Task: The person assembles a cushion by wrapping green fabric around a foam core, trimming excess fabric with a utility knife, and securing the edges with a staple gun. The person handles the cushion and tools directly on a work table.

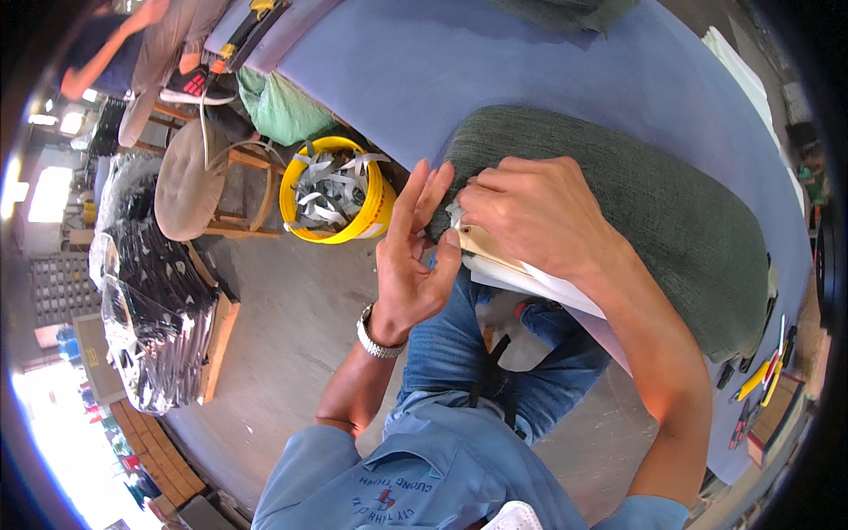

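Observation:
A dark grey-green upholstered cushion (654,203) lies on a blue-covered table (397,66). Its near left corner shows a pale wooden edge (481,243), with white lining (508,274) hanging below. My right hand (534,208) is closed at that corner, its fingertips pinching a bit of the cover fabric. Beside it, my left hand (415,256) has its fingers stretched upward and its thumb close to the wooden edge. A metal-band watch (380,337) is on my left wrist.
Left of the table stands a yellow bucket (378,208) of fabric scraps, near a round stool (190,181) and a green sack (283,110). Plastic-wrapped stacked parts (155,309) are farther left. Hand tools (760,380) lie at the right. Another person's leg (168,57) shows upper left.

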